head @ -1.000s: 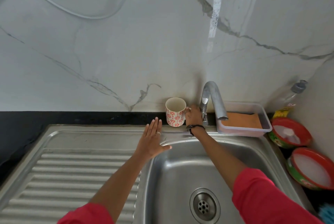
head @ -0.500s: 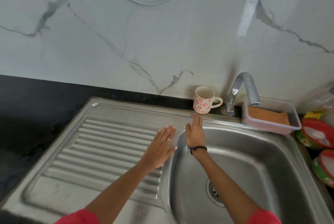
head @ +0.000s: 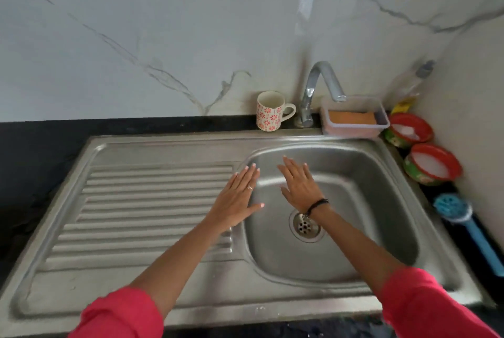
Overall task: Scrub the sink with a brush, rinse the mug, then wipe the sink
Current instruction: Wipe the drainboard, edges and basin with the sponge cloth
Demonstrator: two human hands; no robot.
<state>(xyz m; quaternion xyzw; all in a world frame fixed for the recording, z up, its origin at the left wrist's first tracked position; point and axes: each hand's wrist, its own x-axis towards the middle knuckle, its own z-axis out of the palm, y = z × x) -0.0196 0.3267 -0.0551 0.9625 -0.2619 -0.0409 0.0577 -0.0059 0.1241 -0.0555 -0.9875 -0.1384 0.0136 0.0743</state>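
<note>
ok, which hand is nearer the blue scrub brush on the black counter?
Right. The right hand hovers over the steel basin, with the blue scrub brush beyond the sink's right rim. The left hand is farther away, over the basin's left edge by the ridged drainboard.

- sink (head: 376, 242) basin: the landmark, set in the right part of the steel unit
- drainboard (head: 152, 201): left of the basin, joined to it
- drain (head: 305, 226): in the basin floor
- left hand (head: 237, 198): flat, fingers straight, over the basin's left rim
- right hand (head: 300, 185): flat, above the basin, just right of the left hand, apart from it
- faucet (head: 319, 86): behind the basin, spout reaching right over the tray
- mug (head: 270, 111): upright behind the basin, just left of the faucet
- tray (head: 381, 116): behind the basin's right corner, sponge (head: 351, 117) in it
- bottle (head: 411, 84): behind the tray, in the wall corner
- two tubs (head: 433, 164): right of the basin, one behind the other
- brush (head: 463, 223): right of the basin, in front of the tubs
</note>
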